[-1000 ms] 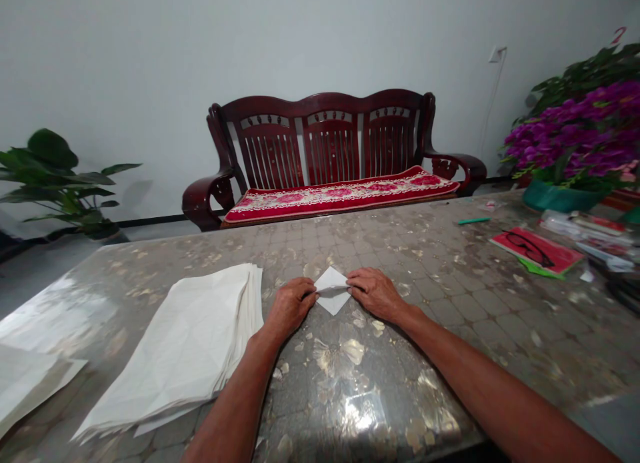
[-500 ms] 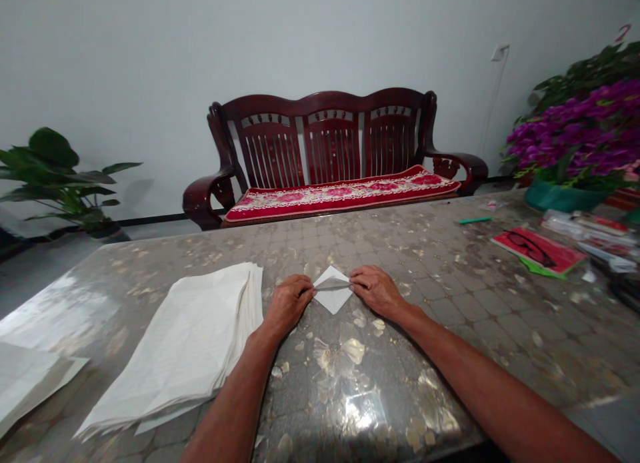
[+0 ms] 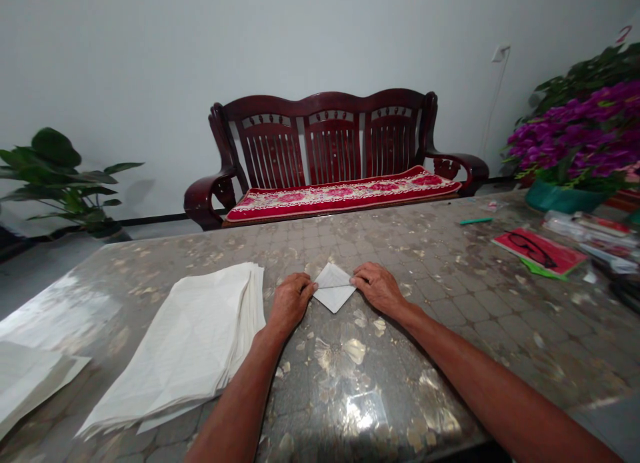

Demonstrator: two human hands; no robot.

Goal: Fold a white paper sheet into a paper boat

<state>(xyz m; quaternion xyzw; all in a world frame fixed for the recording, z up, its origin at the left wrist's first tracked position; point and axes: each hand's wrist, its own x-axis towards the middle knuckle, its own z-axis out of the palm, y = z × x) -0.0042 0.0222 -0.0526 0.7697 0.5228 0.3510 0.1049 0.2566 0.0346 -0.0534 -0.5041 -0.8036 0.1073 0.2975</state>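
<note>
A small folded paper (image 3: 334,298), white and diamond-shaped, lies on the patterned table (image 3: 430,263) in front of me. A crease or edge runs across its middle from side to side. My left hand (image 3: 291,299) grips the paper's left corner between thumb and fingers. At the opposite corner, my right hand (image 3: 379,288) pinches the paper in the same way. Both hands rest low on the table. Left of my left forearm lies a stack of white sheets (image 3: 185,336), with faint creases on the top one.
More white paper (image 3: 30,376) sits at the left edge. To the right are a green pen (image 3: 476,221), glasses (image 3: 534,247) on a red booklet (image 3: 565,258), and purple flowers in a green pot (image 3: 565,196). A wooden bench (image 3: 330,140) stands beyond the table.
The raised layer across the paper's middle has come down, so the gap there has closed and the paper looks flatter. Both hands stay at its side corners.
</note>
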